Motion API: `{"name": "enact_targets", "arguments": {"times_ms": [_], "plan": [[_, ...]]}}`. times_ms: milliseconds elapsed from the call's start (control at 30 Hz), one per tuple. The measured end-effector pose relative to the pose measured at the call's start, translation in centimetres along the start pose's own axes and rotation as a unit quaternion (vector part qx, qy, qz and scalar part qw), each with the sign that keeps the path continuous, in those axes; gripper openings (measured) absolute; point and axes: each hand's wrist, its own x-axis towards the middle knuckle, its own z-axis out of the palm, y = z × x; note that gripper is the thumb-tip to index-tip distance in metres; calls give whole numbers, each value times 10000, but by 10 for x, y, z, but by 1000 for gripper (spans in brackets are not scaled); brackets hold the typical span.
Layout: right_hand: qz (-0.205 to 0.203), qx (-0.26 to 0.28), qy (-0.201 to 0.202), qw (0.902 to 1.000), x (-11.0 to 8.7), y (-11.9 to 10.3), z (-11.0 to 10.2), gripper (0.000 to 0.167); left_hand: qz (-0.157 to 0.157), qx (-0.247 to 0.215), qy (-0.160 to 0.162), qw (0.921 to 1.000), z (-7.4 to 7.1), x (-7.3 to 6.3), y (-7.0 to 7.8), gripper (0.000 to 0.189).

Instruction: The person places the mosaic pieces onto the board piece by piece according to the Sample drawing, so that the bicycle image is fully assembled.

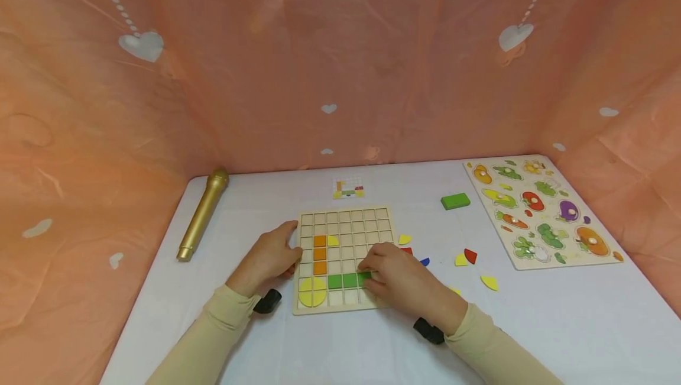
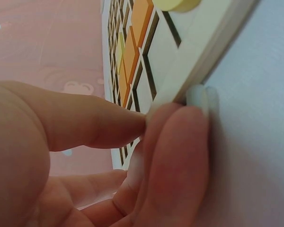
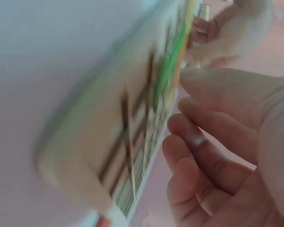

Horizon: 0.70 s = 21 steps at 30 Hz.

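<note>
A wooden grid board (image 1: 340, 313) lies on the table. My left hand (image 1: 270, 255) holds its left edge, the thumb (image 2: 99, 124) at the rim and other fingers along the side. Over the board's lower right, my right hand (image 1: 400, 275) has its fingertips right at the last of three green squares (image 1: 349, 280); no piece shows between thumb and fingers in the right wrist view. Three orange squares (image 1: 320, 254) stand in a column, with a yellow quarter circle (image 1: 332, 240) beside the top one. Yellow quarters form a circle (image 1: 312, 292) at lower left.
Behind the board lies a small pattern card (image 1: 348, 187). Loose yellow (image 1: 489, 282), red (image 1: 470, 256) and blue (image 1: 425, 262) pieces lie to the right, with a green block (image 1: 455, 201). A vegetable puzzle board (image 1: 542, 213) is far right, a gold microphone (image 1: 203, 216) left.
</note>
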Motion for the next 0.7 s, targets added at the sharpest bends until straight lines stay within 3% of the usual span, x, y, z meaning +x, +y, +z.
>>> {"name": "enact_targets", "arguments": {"times_ms": [233, 400, 600, 700], "plan": [[271, -266, 326, 9987, -18, 31, -27, 22, -32, -21, -35, 10000, 1, 0, -1, 75], [451, -596, 194, 9970, -41, 63, -49, 21, -11, 60, -8, 10000, -3, -3, -3, 75], [1164, -675, 41, 9909, -73, 95, -72, 28, 52, 188, -17, 9998, -3, 1, -3, 75], [1225, -805, -3, 9892, -82, 105, -78, 27, 33, 173, -38, 9998, -2, 2, -2, 75]]}}
